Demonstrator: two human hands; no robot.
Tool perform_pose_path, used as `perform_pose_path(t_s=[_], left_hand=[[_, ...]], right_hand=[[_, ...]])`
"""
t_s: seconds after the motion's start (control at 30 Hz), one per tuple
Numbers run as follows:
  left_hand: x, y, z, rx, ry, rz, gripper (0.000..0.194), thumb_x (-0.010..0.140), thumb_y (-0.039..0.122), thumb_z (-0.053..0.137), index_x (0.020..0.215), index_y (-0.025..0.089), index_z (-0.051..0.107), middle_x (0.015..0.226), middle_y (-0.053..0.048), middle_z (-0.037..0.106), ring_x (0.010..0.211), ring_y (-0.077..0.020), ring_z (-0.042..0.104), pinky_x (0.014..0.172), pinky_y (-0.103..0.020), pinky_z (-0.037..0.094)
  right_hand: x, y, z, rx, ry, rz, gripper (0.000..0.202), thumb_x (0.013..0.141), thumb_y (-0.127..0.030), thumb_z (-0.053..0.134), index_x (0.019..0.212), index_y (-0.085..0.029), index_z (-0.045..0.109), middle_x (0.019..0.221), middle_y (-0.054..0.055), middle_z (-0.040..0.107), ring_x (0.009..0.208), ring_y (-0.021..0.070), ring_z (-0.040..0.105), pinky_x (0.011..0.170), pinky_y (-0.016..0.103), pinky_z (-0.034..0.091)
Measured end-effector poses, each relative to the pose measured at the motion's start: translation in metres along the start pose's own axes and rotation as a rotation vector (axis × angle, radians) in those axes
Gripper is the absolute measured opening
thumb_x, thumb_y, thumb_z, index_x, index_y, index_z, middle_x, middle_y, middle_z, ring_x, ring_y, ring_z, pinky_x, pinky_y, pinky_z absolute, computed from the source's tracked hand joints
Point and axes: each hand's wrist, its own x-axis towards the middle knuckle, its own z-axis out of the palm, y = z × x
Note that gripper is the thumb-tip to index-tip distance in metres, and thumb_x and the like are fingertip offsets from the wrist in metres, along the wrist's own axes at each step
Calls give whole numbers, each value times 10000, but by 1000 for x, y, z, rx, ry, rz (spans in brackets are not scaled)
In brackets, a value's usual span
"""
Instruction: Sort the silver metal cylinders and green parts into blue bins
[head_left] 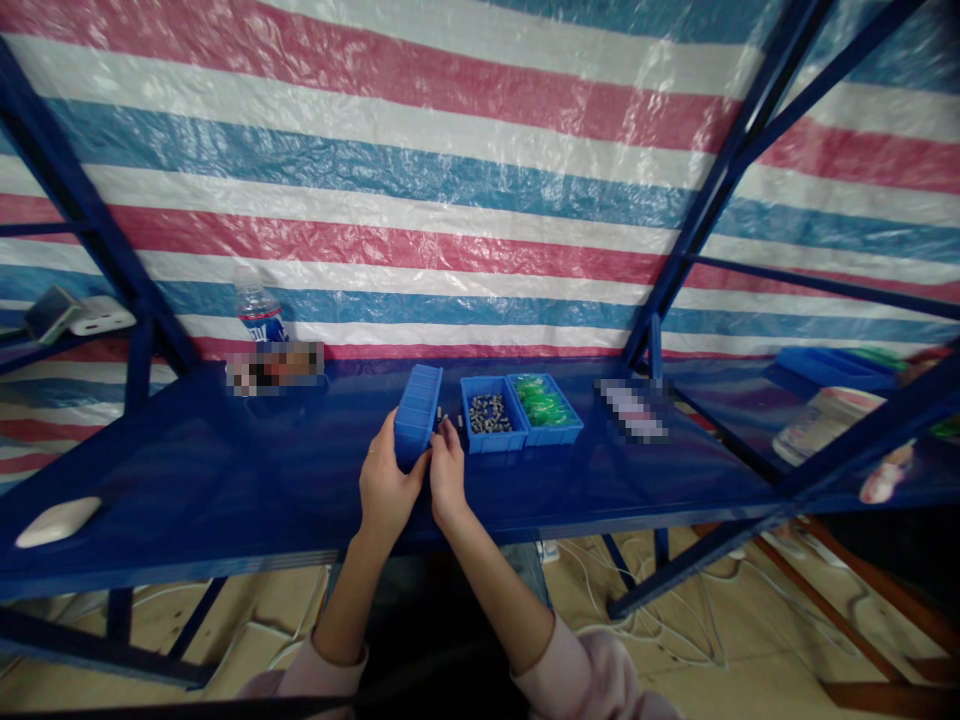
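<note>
The left hand (385,485) clasps a tilted, lengthwise-away blue plastic bin (418,405); the right hand's (448,475) half-curled fingers, hold unclear, are nearer loose small silvery pieces (460,422).

Both sleeves are pale dusty pink, plain, no print seen: L sleeve (322,672) & R sleeve (581,665) end approx. mid-forearm, w/ soft, bunched folds, esp. on R. L hand (386,485) is bare exc. for a thin, gold-ish ring (370,451); R hand (448,480) is bare too, no glove. Torso/lap clothing (431,640) is v. dark, approx. blk, details lost in shadow.
</note>
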Motion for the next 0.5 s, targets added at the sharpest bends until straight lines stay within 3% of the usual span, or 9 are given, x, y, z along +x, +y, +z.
perform_pose_path(t_s=[0.27, 0.5], left_hand=[[2, 1, 3, 92, -31, 143, 630, 832, 296, 604, 1399, 164, 364, 1347, -161, 531, 1238, -311, 505, 1018, -456, 416], [2, 3, 2, 135, -49, 154, 627, 851, 293, 575, 1415, 176, 328, 1363, -162, 515, 1248, -322, 492, 994, -469, 419]], right_hand=[[4, 10, -5, -22, 10, -111, 453, 793, -293, 486, 1216, -180, 599, 1170, 70, 679, 1152, 232, 584, 990, 363, 442], [5, 13, -5, -26, 1, -121, 461, 789, -285, 481, 1220, -177, 604, 1158, 64, 680, 1146, 231, 581, 979, 351, 444]])
